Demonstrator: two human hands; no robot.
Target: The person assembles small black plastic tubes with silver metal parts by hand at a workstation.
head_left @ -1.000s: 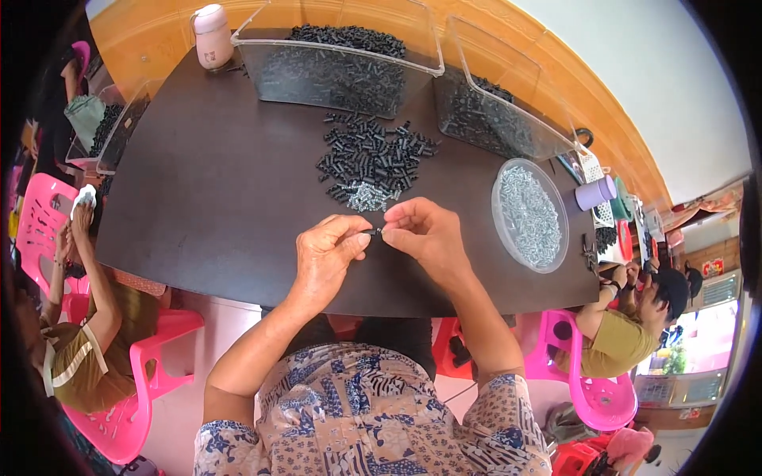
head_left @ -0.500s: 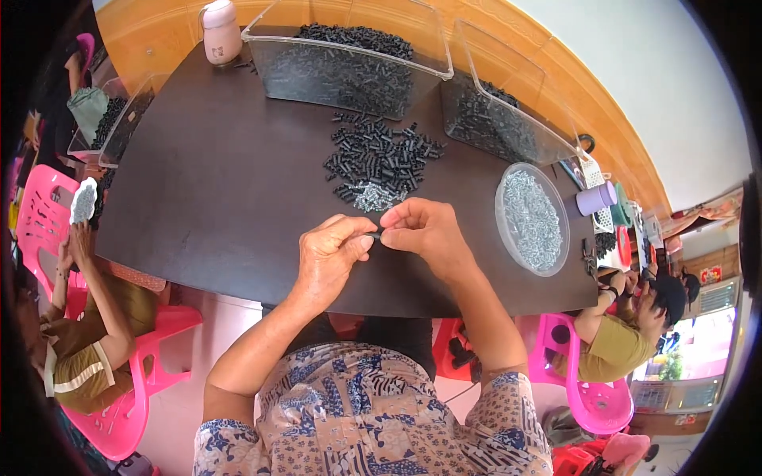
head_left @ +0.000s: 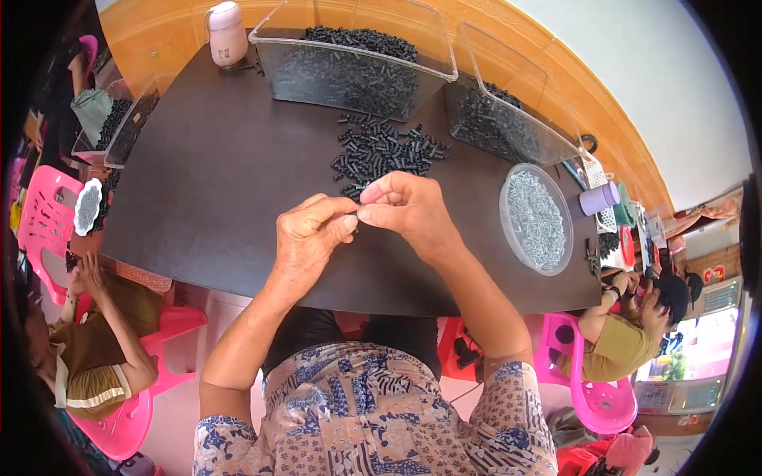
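Observation:
My left hand (head_left: 305,238) and my right hand (head_left: 406,213) meet over the near middle of the table, thumb and fingertips of each pinched together. A small black plastic piece sits in my left fingertips, almost wholly covered by them. Whatever my right fingertips pinch is too small and hidden to make out. Just beyond my hands lies a loose pile of short black plastic pieces (head_left: 385,151). The small silvery metal parts at that pile's near edge are now mostly hidden behind my right hand.
On the dark table (head_left: 214,174) stand a round clear tub of silvery screw-like parts (head_left: 536,218), two clear bins (head_left: 341,75) (head_left: 492,123) of black pieces, a pink bottle (head_left: 228,36) and a purple cup (head_left: 598,199). People sit at left (head_left: 95,349) and right (head_left: 623,329).
Both hands have moved slightly left and away from me, still fingertip to fingertip. My right hand now covers the silvery parts by the pile. The left-hand person's hands have dropped from the white dish.

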